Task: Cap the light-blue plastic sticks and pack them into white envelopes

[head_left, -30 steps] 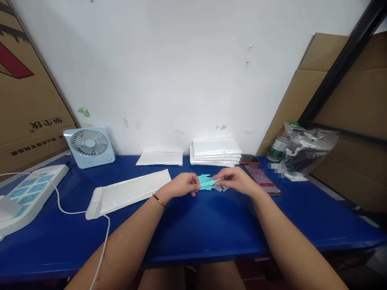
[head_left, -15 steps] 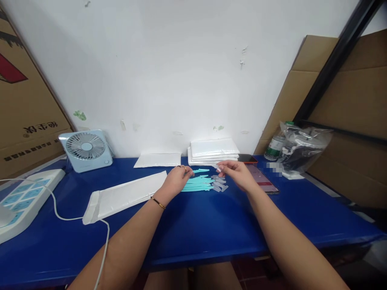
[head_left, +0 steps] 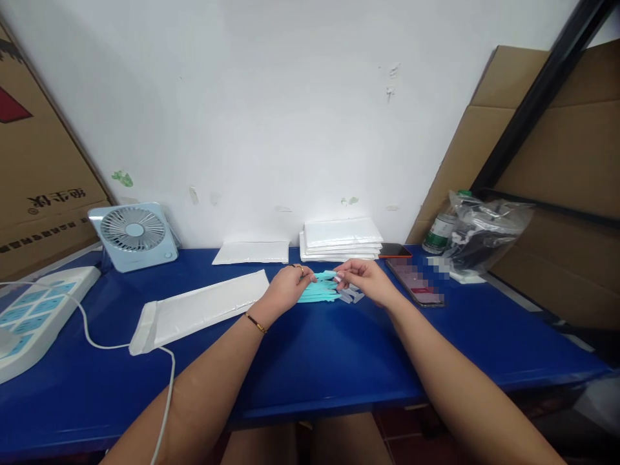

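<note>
My left hand (head_left: 289, 284) is closed in a pinch on a slim turquoise eyebrow razor (head_left: 326, 275), whose far end points to the right. My right hand (head_left: 364, 279) is closed too, its fingertips on a small clear plastic cap (head_left: 338, 278) at that end of the razor. The fingers partly hide the cap, so I cannot tell whether it sits on the razor. Below the hands lie several more turquoise razors (head_left: 316, 298) side by side. Loose clear caps (head_left: 357, 297) lie to their right, partly covered by my right hand.
White padded envelopes (head_left: 341, 234) are stacked by the wall, with another envelope (head_left: 250, 252) beside them. A long envelope (head_left: 203, 310) lies at left, near a fan (head_left: 135, 236) and power strip (head_left: 53, 310). Phones (head_left: 416, 284), a bottle (head_left: 440, 232) and a plastic bag (head_left: 489, 232) are at right.
My right hand has moved left with the cap, up to the end of the razor in my left hand. My left hand has shifted slightly right, and the view has tilted a little.
</note>
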`<state>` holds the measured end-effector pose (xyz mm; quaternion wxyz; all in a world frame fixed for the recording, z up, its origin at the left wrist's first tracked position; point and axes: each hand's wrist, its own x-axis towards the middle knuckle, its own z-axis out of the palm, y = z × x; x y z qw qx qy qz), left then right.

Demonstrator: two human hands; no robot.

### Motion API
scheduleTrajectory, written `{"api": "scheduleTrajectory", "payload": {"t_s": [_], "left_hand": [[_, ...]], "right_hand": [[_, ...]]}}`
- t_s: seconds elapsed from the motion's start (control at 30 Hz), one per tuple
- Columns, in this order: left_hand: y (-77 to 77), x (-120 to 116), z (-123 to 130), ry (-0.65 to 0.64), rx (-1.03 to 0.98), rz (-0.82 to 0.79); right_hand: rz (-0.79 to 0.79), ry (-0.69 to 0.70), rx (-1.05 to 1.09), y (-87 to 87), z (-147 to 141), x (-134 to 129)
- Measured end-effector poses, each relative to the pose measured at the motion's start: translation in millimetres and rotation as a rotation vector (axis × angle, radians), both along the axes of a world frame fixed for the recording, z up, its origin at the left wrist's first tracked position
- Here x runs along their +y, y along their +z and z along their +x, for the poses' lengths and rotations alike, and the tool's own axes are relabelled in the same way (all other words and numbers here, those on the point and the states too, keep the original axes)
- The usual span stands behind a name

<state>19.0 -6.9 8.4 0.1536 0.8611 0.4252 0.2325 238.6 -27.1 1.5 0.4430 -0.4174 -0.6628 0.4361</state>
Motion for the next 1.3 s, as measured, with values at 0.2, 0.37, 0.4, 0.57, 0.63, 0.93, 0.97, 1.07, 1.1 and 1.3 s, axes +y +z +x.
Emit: {"api": "scheduleTrajectory", "payload": {"t_s": [0.2,0.37,0.4,0.57,0.63,0.93,0.97,1.07,1.1,1.3], "left_hand": [[-5.8,-7.3,5.9,0.13,0.004,0.18],[-25.9,-11.6,5.3,0.089,0.216,0.01],[-29.4,-13.0,5.0,0.05,0.276,-0.055],[-26.4,-35.0,7.9,-0.104,0.432,-0.221],[-19.7,-48.6,10.5,-0.138,0.469,-0.258],[-7.0,-54.4,16.3,-0.08,0.347,-0.086],[-6.9,-48.0,16.3,-0.029,0.335,-0.048],[-10.5,-26.0,13.2,0.065,0.322,0.029],[-12.8,-18.8,11.2,0.067,0.312,0.038],[-22.7,3.2,2.4,0.084,0.207,0.042]], "right_hand": [[0.021,-0.104,-0.12,-3.2,24.4,10.6],[0.104,-0.351,-0.054,-12.7,48.5,29.6],[0.096,-0.336,-0.068,-16.5,48.2,33.3],[0.091,-0.189,-0.195,-34.1,31.8,43.5],[0.099,-0.144,-0.255,-36.1,25.3,43.0],[0.233,-0.164,-0.478,-30.2,35.9,44.0],[0.243,-0.184,-0.524,-30.6,38.4,45.0],[0.237,-0.155,-0.618,-31.2,41.9,45.7],[0.229,-0.141,-0.634,-30.7,42.1,45.0],[0.153,-0.179,-0.809,-23.2,41.9,38.0]]}}
